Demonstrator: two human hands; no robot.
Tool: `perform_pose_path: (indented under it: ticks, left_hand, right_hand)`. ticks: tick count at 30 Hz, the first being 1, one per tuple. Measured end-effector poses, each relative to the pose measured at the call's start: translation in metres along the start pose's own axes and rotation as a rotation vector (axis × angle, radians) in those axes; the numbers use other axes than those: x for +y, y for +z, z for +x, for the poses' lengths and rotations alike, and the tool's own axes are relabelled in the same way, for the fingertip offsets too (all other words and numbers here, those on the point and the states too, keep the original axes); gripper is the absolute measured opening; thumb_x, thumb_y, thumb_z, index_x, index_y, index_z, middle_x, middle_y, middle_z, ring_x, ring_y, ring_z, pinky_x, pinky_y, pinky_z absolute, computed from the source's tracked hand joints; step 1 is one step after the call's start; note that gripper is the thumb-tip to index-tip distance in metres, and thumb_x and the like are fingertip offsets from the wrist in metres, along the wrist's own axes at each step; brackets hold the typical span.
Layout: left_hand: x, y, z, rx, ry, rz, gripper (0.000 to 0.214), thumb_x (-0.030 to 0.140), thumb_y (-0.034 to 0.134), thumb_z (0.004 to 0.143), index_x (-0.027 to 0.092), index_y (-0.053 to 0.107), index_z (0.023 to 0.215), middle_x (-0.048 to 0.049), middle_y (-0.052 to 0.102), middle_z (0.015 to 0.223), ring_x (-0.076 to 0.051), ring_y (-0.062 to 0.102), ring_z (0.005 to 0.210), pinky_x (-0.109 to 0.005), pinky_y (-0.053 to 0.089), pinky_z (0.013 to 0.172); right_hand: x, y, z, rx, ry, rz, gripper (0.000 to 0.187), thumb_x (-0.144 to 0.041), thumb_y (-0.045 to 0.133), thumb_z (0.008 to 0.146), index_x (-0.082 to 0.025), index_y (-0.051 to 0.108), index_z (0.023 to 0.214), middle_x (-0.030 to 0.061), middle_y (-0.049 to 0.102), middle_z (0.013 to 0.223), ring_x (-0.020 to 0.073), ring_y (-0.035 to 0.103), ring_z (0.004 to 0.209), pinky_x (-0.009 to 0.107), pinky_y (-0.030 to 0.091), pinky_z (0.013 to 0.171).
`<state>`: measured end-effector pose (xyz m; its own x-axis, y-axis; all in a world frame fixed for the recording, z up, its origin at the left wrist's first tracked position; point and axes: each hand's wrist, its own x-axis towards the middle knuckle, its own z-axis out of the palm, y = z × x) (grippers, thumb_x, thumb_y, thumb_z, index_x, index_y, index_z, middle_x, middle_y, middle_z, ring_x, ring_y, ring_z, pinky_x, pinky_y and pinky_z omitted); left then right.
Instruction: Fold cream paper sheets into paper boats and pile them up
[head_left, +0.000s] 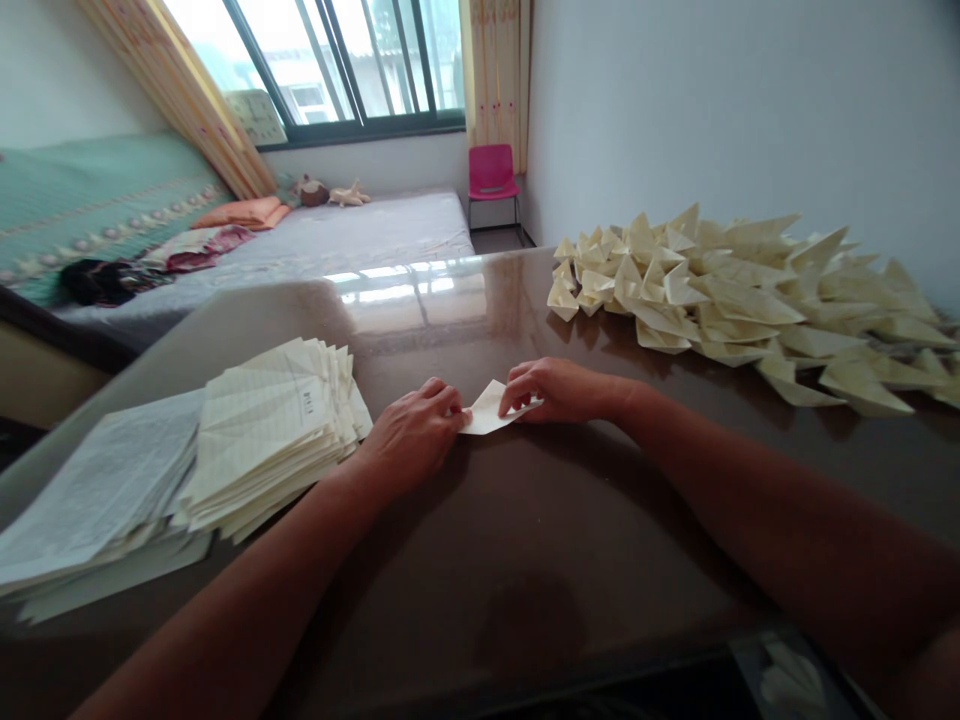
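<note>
A small piece of cream paper (486, 410), folded to a peak at its top, lies low over the brown table between my hands. My left hand (420, 425) pinches its left corner, thumb and fingers together. On the other side my right hand (551, 390) has its fingers closed on the right part of the paper, hiding some of that edge. Left of my left hand sits a stack of creased cream sheets (262, 430). Many folded paper boats (712, 290) are heaped at the right, beyond my right hand.
Greyish printed sheets (105, 480) lie at the table's left, beside the cream stack. The glossy brown table (450, 570) ends near a bed (375, 225) with pillows and toys. A pink chair (493, 172) stands below the window, and a white wall (735, 110) borders the right.
</note>
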<state>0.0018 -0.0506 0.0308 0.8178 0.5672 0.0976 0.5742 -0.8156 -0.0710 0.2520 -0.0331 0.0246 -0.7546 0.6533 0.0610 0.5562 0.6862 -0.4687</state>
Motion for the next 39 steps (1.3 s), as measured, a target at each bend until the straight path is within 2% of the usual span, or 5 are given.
perform_pose_path:
  ticks: [5, 10, 15, 27, 39]
  left_hand:
    - [0.001, 0.001, -0.002, -0.006, 0.011, -0.1, 0.03, 0.015, 0.043, 0.086, 0.022, 0.064, 0.106, -0.0057, 0.06, 0.101, -0.02, 0.053, 0.095, -0.03, 0.047, 0.077]
    - [0.007, 0.002, -0.003, -0.031, -0.069, -0.144, 0.027, 0.034, 0.041, 0.093, 0.022, 0.065, 0.097, -0.0053, 0.059, 0.097, -0.019, 0.055, 0.091, -0.029, 0.046, 0.075]
    - [0.005, 0.01, 0.002, 0.029, -0.182, -0.276, 0.034, 0.034, 0.036, 0.096, 0.02, 0.063, 0.083, -0.0036, 0.059, 0.087, -0.016, 0.057, 0.082, -0.027, 0.044, 0.075]
    - [-0.002, 0.022, 0.01, 0.053, -0.354, -0.348, 0.027, 0.038, 0.04, 0.093, 0.023, 0.062, 0.09, -0.0021, 0.066, 0.092, -0.017, 0.061, 0.078, -0.027, 0.042, 0.069]
    - [0.003, 0.02, 0.01, 0.001, -0.364, -0.263, 0.029, 0.039, 0.037, 0.094, 0.027, 0.056, 0.112, -0.0022, 0.064, 0.099, -0.018, 0.061, 0.081, -0.029, 0.045, 0.071]
  right_hand:
    - [-0.005, -0.005, -0.004, -0.068, 0.019, -0.016, 0.027, -0.018, 0.064, 0.076, -0.022, 0.072, 0.101, 0.0028, 0.066, 0.089, 0.0134, 0.059, 0.076, 0.023, 0.042, 0.072]
    - [0.0, -0.013, -0.008, -0.134, 0.039, 0.087, 0.026, -0.023, 0.062, 0.08, -0.019, 0.073, 0.104, 0.0053, 0.068, 0.097, 0.0133, 0.061, 0.078, 0.022, 0.043, 0.072]
    - [0.004, -0.015, -0.009, -0.111, 0.155, 0.203, 0.031, -0.034, 0.056, 0.085, -0.014, 0.073, 0.101, 0.0042, 0.071, 0.091, 0.0141, 0.06, 0.077, 0.021, 0.042, 0.068]
    - [0.015, -0.018, -0.011, -0.1, 0.331, 0.428, 0.031, -0.036, 0.065, 0.075, -0.013, 0.071, 0.095, 0.0034, 0.071, 0.086, 0.0146, 0.06, 0.075, 0.023, 0.044, 0.068]
    - [0.003, -0.013, -0.004, -0.062, 0.429, -0.039, 0.015, -0.031, 0.063, 0.078, -0.02, 0.067, 0.088, 0.0008, 0.069, 0.08, 0.0125, 0.058, 0.069, 0.02, 0.034, 0.056]
